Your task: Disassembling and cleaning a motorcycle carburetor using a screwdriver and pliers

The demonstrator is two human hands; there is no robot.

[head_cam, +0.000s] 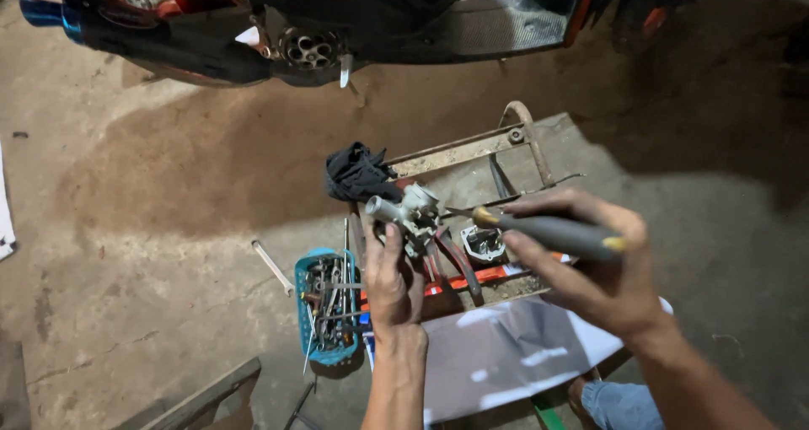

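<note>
Left hand closed around carburetor, held above tool tray; right hand gripping screwdriver — slip risk: tip may skid, or loosened screws drop among the tools.

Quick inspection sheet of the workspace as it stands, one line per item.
Surface: bare concrete floor, stained and dusty.
Job's things: small metal carburettor held up in the left hand; grey-handled screwdriver in the right hand, tip toward it.
Clutter: blue basket of tools, dark rag, rusty metal tray with pliers and parts, loose wrench, white sheet.
Grippers: both hands closed on their items.
Cables: nothing seen.
Surroundings: scooter at the top, dim light.
</note>
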